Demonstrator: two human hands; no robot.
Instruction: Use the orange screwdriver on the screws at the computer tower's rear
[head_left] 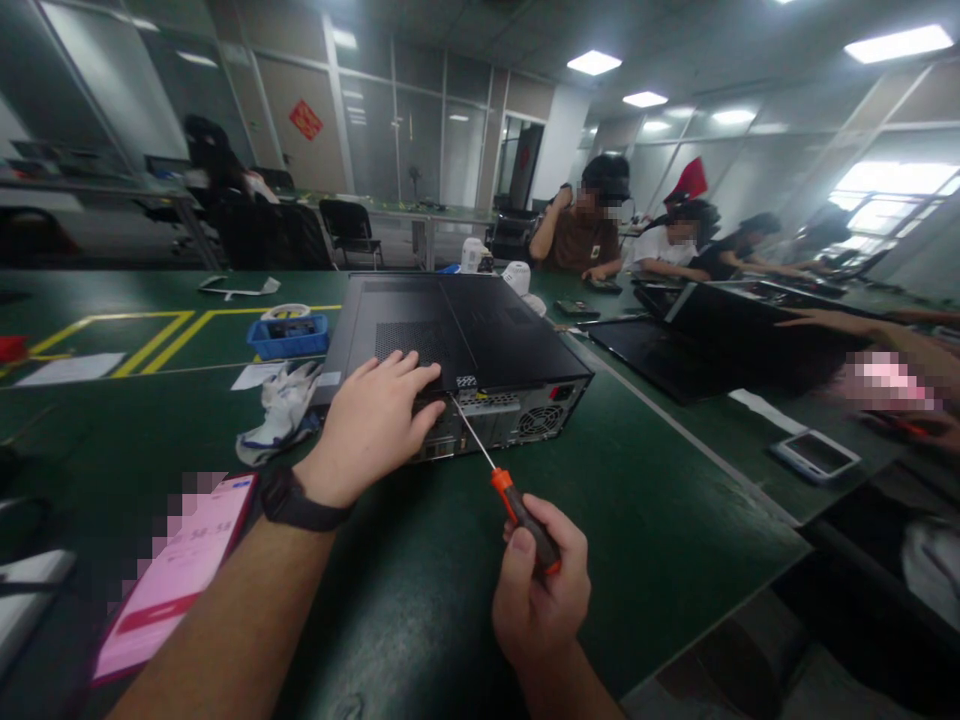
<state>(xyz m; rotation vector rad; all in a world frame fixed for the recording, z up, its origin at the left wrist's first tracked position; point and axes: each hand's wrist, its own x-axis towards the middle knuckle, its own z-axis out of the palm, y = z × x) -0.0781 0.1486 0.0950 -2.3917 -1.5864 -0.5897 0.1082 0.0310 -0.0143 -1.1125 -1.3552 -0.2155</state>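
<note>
A black computer case (495, 320) lies flat on the green table, its back panel with a round fan grille facing me. My left hand (382, 420) rests with spread fingers on the case's near left edge and holds nothing. Wrapped round the handle of an orange and black screwdriver (525, 515), my right hand (544, 590) is in front of the case. The screwdriver's shaft slants up to the left, and its tip is at the upper edge of the back panel, just right of my left hand. Whether the tip sits on a screw cannot be made out.
Left of the case are a blue bin (289, 338), grey-white gloves (279, 415) and a pink-screened tablet (184, 575). White devices stand behind it. To the right lie a black panel (652, 355) and a small white-framed device (816, 455). A person's hands reach in at far right; other people sit beyond.
</note>
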